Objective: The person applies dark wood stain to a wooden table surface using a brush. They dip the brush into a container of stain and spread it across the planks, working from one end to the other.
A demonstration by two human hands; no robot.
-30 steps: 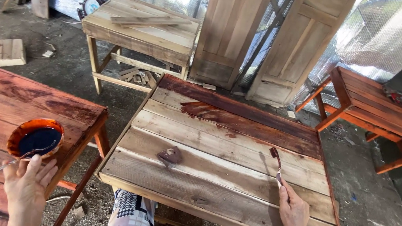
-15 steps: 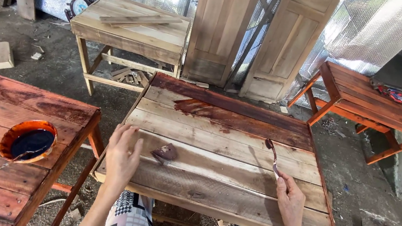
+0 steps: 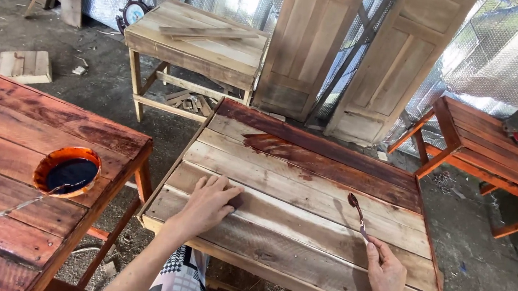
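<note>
Left hand (image 3: 206,202) now down over rag.

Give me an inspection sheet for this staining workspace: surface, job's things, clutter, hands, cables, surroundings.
Surface: plank table, far boards stained dark, near boards bare.
Job's things: brush in the right hand; dark pad under the left hand; orange bowl of stain with a stick in it on the red table.
Clutter: wood offcuts on the floor.
Hands: left hand flat on the boards; right hand gripping the brush.
Cables: nothing seen.
Surroundings: unstained table, two doors leaning, red bench.
</note>
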